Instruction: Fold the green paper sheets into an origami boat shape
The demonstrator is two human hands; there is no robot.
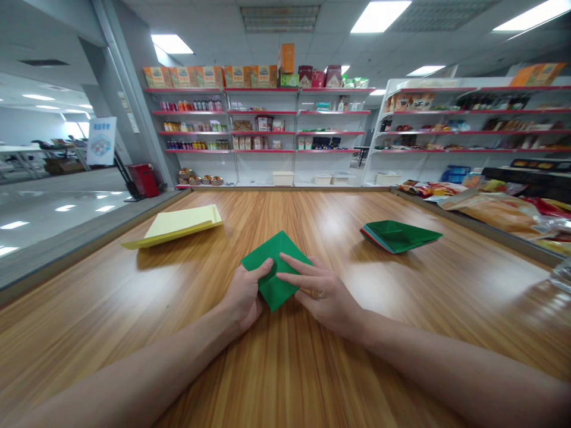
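A square of green origami paper [277, 291], turned to a diamond with a crease across it, is held above the table in front of me. My left hand [245, 294] grips its left side, thumb on top and the other fingers hidden beneath. From the right, my right hand [328, 291] holds the paper with two fingers stretched over its upper face; the rest of that hand is at the right edge and partly under it. To the right lies a nested stack of folded papers [398, 236], green on top with red and blue edges below.
On the wooden table [285, 380] a pad of yellow paper [182, 223] lies at the left. Plastic-wrapped packages [495, 211] lie beyond the right edge, and a clear plastic object [561, 274] is nearer. Stocked shelves [263, 132] stand behind the table.
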